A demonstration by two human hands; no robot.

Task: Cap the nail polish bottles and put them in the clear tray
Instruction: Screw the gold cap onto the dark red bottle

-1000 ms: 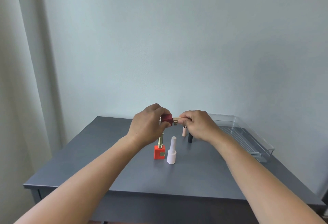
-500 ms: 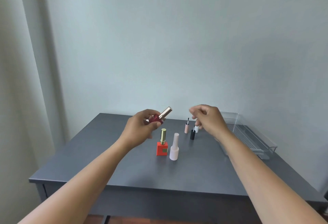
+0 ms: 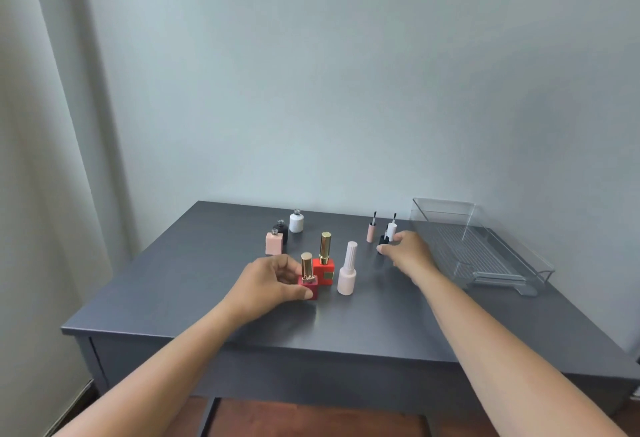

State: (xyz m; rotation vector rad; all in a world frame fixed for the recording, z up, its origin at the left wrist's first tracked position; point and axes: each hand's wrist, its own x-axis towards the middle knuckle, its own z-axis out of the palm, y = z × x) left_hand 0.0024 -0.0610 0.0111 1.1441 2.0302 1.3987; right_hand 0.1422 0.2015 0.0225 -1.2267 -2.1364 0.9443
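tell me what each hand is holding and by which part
Left hand grips the dark red bottle by its square body. Right hand reaches the black cap; hold unclear.

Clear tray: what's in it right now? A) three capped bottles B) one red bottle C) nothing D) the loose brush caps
C: the clear tray shows only its ribbed floor; the capped bottles, like the dark red bottle in the left hand, stand on the table.

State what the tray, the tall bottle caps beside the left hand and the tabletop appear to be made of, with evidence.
Tray: clear, glossy plastic, probably acrylic; the table shows through its walls. Gold caps: shiny metal or metallised plastic, judging by the bright highlights. Tabletop: dark grey, matte, likely painted wood or laminate; faint sheen.
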